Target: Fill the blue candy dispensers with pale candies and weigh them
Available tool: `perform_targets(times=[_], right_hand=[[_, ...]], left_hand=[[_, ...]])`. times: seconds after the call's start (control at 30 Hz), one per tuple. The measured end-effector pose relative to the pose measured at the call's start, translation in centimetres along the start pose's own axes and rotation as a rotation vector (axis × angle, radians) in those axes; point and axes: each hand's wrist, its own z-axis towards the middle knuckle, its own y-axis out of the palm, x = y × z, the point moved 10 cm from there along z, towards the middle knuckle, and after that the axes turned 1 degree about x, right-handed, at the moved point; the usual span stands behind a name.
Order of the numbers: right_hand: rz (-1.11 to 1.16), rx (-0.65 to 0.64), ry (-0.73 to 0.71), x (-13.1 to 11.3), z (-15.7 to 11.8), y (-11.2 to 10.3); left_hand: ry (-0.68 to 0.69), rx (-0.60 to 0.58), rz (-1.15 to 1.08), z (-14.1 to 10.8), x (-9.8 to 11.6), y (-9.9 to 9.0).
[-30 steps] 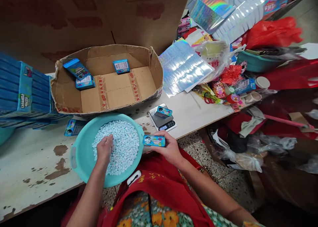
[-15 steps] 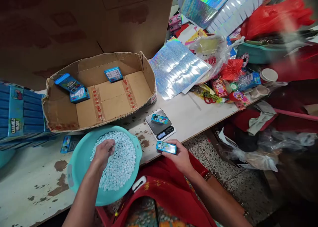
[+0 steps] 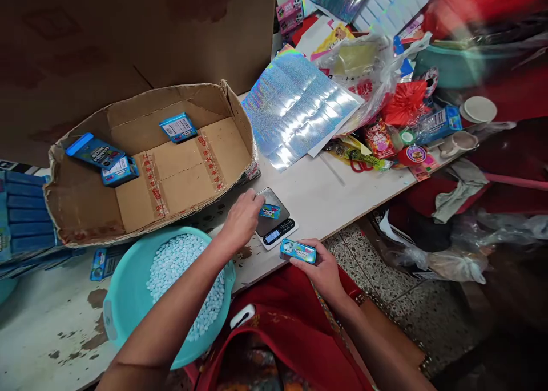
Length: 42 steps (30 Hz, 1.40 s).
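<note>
I am reaching my left hand [image 3: 242, 220] over the scale [image 3: 274, 197], its fingers bending down at the left end of the second pack [image 3: 270, 211], which is lying on the weighing plate. The fingertips are hiding their own contact, so I cannot tell whether they are pinching anything. My right hand [image 3: 325, 271] is gripping a blue pack [image 3: 299, 252] between thumb and fingers, holding it label up just beside the scale's near edge. My left forearm is crossing above the basin [image 3: 128, 311], where white pellets [image 3: 171, 260] are lying in a heap. Behind the basin, the box [image 3: 184, 174] is holding three more packs: two are leaning together at its left end, and one is resting by the back wall. A foil sheet [image 3: 303, 103] is lying on the tabletop [image 3: 317, 202] to the box's right.
</note>
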Motion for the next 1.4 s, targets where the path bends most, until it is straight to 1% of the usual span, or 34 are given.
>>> perform_targets(times=[0.07, 0.13, 0.2, 0.27, 0.3, 0.37, 0.43, 0.47, 0.53, 0.6, 0.8, 0.93, 1.0, 1.1, 1.17, 1.2, 1.27, 1.3, 1.33, 1.37, 1.4], right_hand=[[0.005, 0.021, 0.011, 0.2, 0.2, -0.5], [0.008, 0.037, 0.019, 0.3, 0.3, -1.0], [0.007, 0.048, 0.02, 0.3, 0.4, -1.4], [0.005, 0.053, 0.018, 0.2, 0.3, -1.7], [0.006, 0.053, 0.018, 0.2, 0.2, -1.8], [0.014, 0.051, 0.022, 0.3, -0.1, -2.0], [0.02, 0.05, 0.025, 0.5, -0.3, -2.1], [0.021, 0.051, 0.025, 0.6, -0.5, -2.2], [0.018, 0.055, 0.023, 0.7, -0.7, -2.3], [0.01, 0.062, 0.023, 0.8, -0.9, -2.4], [-0.023, 0.073, 0.026, 0.9, -1.2, -2.5], [-0.029, 0.071, 0.03, 0.7, -1.4, -2.4], [-0.033, 0.075, 0.033, 0.7, -1.5, -2.3], [-0.026, 0.077, 0.039, 0.9, -1.6, -2.0], [-0.027, 0.068, 0.039, 0.9, -1.7, -1.7], [-0.033, 0.061, 0.033, 0.8, -1.7, -1.5], [-0.057, 0.047, 0.009, 0.2, -1.8, -1.2], [-0.07, 0.039, -0.005, -0.1, -1.8, -0.9], [-0.081, 0.035, -0.02, -0.5, -1.7, -0.7], [-0.088, 0.035, -0.031, -0.9, -1.5, -0.5], [-0.085, 0.042, -0.04, -1.2, -1.2, -0.3]], left_hand=[[0.011, 0.044, -0.115, 0.1, -0.3, -0.6], [0.019, 0.125, -0.269, 0.0, -0.9, -1.8], [-0.016, 0.233, -0.433, -0.4, -2.1, -3.2], [-0.101, 0.327, -0.583, -1.2, -4.1, -4.0], [-0.154, 0.353, -0.642, -1.7, -5.1, -4.0], [-0.255, 0.364, -0.716, -2.8, -7.0, -3.5], [-0.325, 0.336, -0.735, -3.6, -8.1, -2.5], [-0.34, 0.32, -0.728, -3.8, -8.4, -2.1], [-0.331, 0.292, -0.698, -3.9, -8.2, -1.7], [-0.297, 0.279, -0.654, -3.6, -7.6, -1.7], [-0.189, 0.366, -0.538, -2.3, -5.6, -2.8], [-0.152, 0.306, -0.457, -2.1, -4.9, -2.3], [-0.123, 0.261, -0.423, -2.1, -4.4, -1.9], [-0.009, 0.196, -0.35, -1.8, -2.8, -0.8], [0.079, 0.151, -0.246, -1.3, -1.4, 0.6], [0.102, 0.122, -0.192, -1.0, -0.8, 1.5], [0.085, 0.072, -0.126, -0.8, -0.5, 3.0], [0.046, 0.072, -0.126, -1.0, -0.8, 3.2], [-0.003, 0.097, -0.15, -1.7, -1.4, 2.8], [-0.06, 0.154, -0.191, -2.9, -2.4, 1.9], [-0.12, 0.236, -0.24, -4.7, -3.6, 0.5]])
